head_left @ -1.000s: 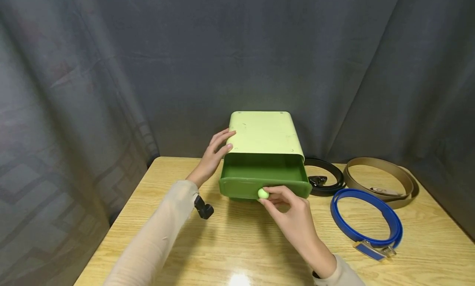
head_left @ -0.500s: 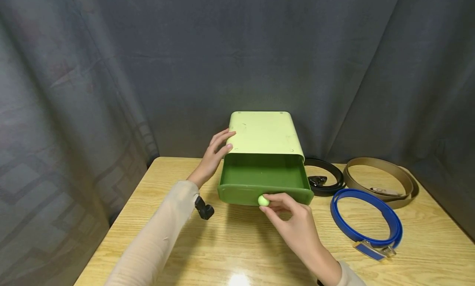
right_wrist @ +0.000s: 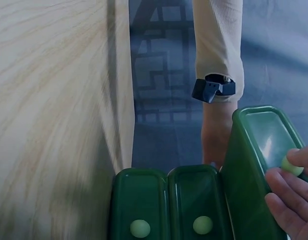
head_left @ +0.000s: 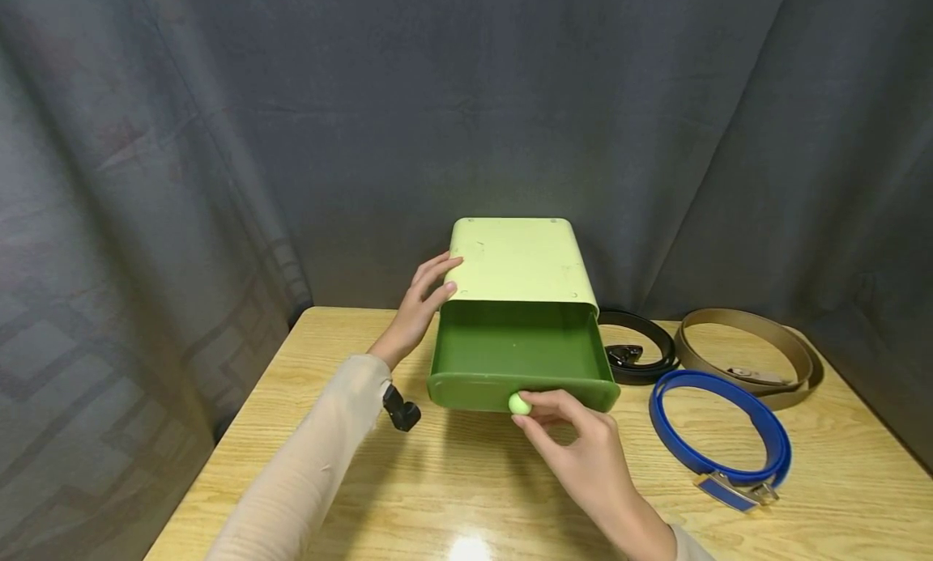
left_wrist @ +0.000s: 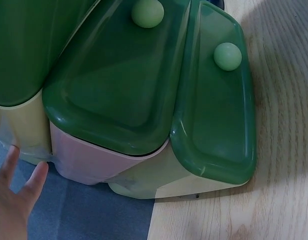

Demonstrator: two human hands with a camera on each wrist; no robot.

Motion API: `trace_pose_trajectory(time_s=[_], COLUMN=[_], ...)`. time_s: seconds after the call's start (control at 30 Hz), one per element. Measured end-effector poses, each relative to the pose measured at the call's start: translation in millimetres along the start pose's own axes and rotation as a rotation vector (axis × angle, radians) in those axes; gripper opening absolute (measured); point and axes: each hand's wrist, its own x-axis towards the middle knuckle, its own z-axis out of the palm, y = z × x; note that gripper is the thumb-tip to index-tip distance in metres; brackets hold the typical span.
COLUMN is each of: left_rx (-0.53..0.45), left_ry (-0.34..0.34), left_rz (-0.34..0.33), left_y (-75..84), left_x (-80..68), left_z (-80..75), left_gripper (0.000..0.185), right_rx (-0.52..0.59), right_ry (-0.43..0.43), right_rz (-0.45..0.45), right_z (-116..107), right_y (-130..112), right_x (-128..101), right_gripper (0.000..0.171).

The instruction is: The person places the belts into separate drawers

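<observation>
— Here, what do the right hand point(head_left: 583, 452)'s fingers point(head_left: 543, 399) hold?

— They pinch the pale green knob point(head_left: 519, 403) on the front of the dark green drawer point(head_left: 521, 357), which stands pulled out of the light green cabinet point(head_left: 516, 261) on the wooden counter point(head_left: 452, 480).

— And the left hand point(head_left: 419, 306)?

— Its fingers point(head_left: 437, 274) lie nearly straight, resting against the cabinet's side beyond the drawer. Just past the right fingers, a black belt point(head_left: 641, 346), a tan belt point(head_left: 751, 354) and a blue belt point(head_left: 722, 427) lie coiled.

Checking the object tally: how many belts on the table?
3, all right of the green plastic drawer box: coiled black belt beside it, tan belt farther right, blue belt nearest the camera. The box could hide others.
</observation>
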Motion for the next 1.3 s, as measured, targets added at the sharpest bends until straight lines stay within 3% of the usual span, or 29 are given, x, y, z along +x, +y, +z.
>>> trace_pose_trajectory(time_s=[0.47,0.7,0.77,1.3], left_rx=[0.003,0.002,0.006,0.000], left_ry=[-0.002,0.011,0.016,0.034], left_rz=[0.009,0.025,0.030,0.041], left_y=[-1.2,-35.9,-39.3,-40.3], left_x=[-0.5,9.5,9.9,11.8], left_z=[-0.3,-1.6,-1.4,-0.8], left_gripper=[0.047,0.047,0.047,0.046], right_rx=[-0.018,-0.013,-0.005,0.009], right_ry=[-0.015,-0.013,-0.014,-0.022], right_rz=[0.001,-0.003,-0.010,-0.022], right_z=[-2,-2,-2,1], right_y=[-1,-2,-2,2], right_x=[-10,-15,-16,-20], right_gripper=[0.045,0.046,0.046,0.046])
